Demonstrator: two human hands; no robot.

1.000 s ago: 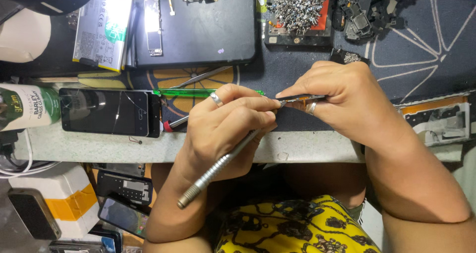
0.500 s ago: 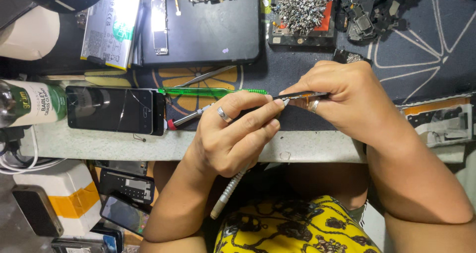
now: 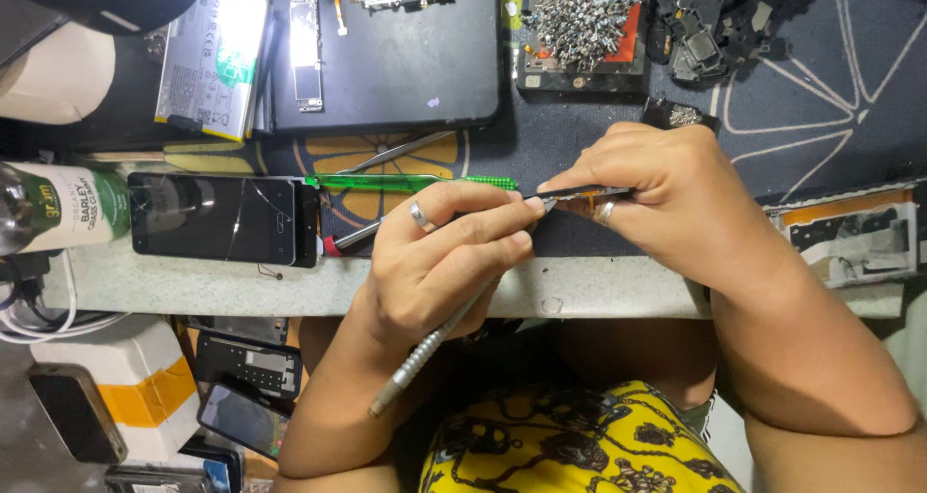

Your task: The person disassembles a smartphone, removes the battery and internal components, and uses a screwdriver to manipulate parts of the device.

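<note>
Cluttered with phone parts, the table (image 3: 599, 285) fills the view. At centre, the left hand (image 3: 439, 266) grips a slim metal screwdriver (image 3: 435, 334), tip touching a small flat phone part (image 3: 584, 198) pinched in the right hand (image 3: 666, 198). A cracked phone (image 3: 217, 218) lies at nine o'clock.

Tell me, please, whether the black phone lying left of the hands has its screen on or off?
Off. The black phone lies flat with a dark, unlit screen, and cracks run across the glass.
</note>
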